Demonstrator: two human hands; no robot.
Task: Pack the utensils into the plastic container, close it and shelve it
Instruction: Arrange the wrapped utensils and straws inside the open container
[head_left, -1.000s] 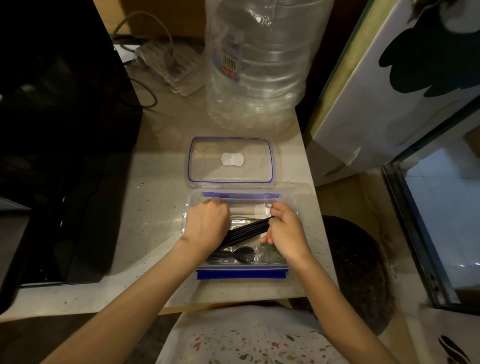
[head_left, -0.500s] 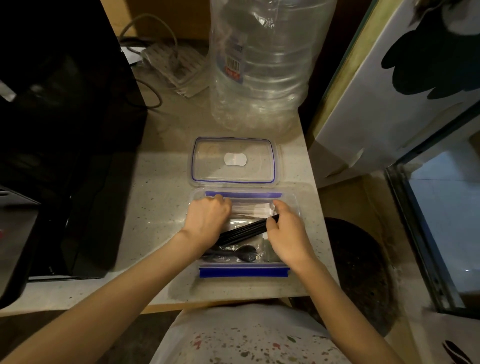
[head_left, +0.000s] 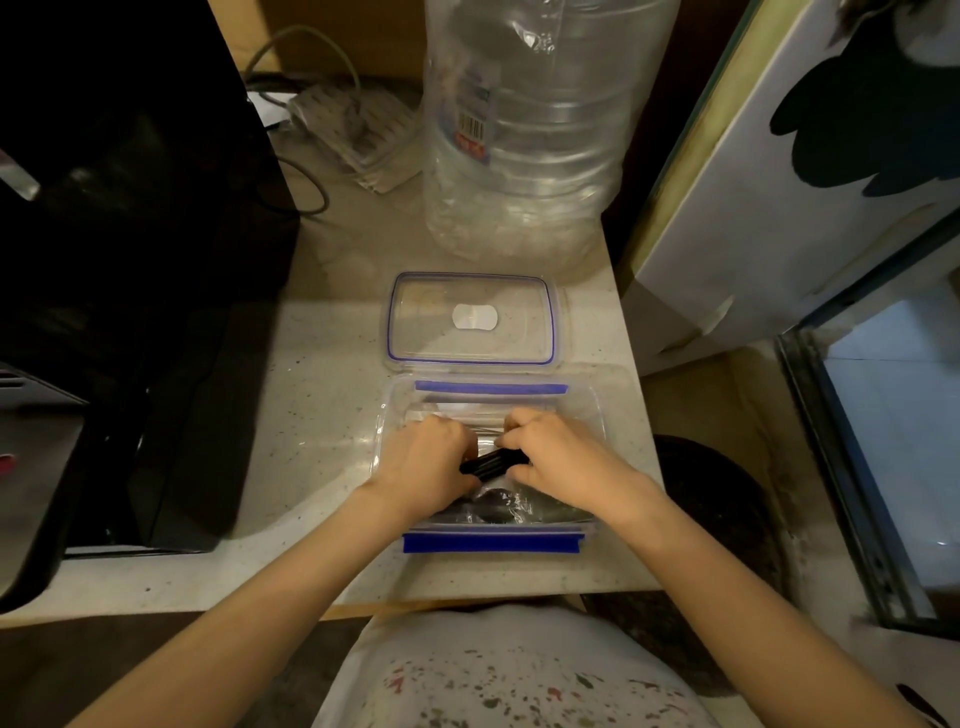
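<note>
Just one view here, shot from a head-worn wide-angle camera. It's aimed forward and steeply down at the desk, so everything is seen from above at close range, at arm's reach. Both forearms are seen coming in from the bottom edge, and the wearer's speckled shirt is caught at the bottom. Edges are bent by the wide lens. No second view is given.

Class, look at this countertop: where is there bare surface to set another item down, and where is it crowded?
Free: the counter between the black appliance and the container, and the strip along its near edge. Crowded: the back, with the water bottle, cables and lid. Left hand and right hand grip black utensils in the container.
</note>
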